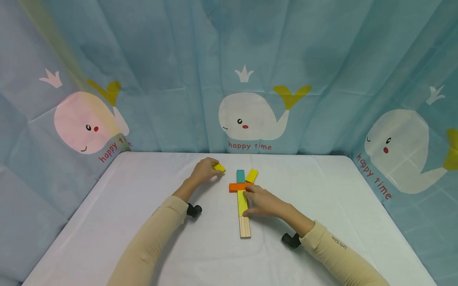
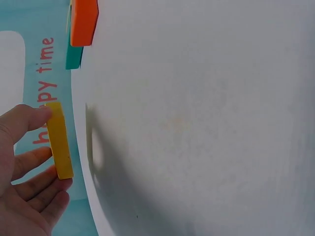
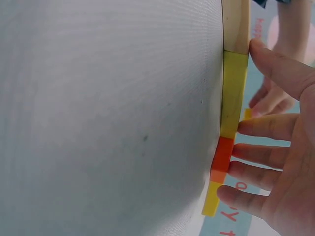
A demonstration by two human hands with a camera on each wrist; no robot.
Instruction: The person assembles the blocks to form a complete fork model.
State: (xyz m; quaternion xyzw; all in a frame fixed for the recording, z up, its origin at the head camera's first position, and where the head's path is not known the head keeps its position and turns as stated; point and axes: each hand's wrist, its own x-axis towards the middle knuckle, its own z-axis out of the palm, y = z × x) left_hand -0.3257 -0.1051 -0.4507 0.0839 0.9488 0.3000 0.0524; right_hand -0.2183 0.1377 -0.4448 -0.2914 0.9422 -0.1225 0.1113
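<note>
My left hand [image 1: 206,170] pinches a yellow block [image 2: 59,141] between thumb and fingers, held over the white table left of the other blocks. Its shadow falls on the cloth in the left wrist view. My right hand [image 1: 265,201] rests on the row of blocks with extended fingers. Its thumb touches near where a plain wooden block [image 1: 245,228] meets a yellow-green block [image 1: 242,203]. The other fingertips lie along the yellow-green block's far end and the orange block [image 1: 236,187], which lies crosswise. Beyond that are a teal block [image 1: 240,176] and a slanted yellow block [image 1: 252,175].
A white cloth covers the table [image 1: 121,222]. Behind and beside it hangs a blue curtain [image 1: 171,119] printed with whales. Black wrist cameras, one on the left wrist [image 1: 194,210] and one on the right [image 1: 291,240], sit just above the table.
</note>
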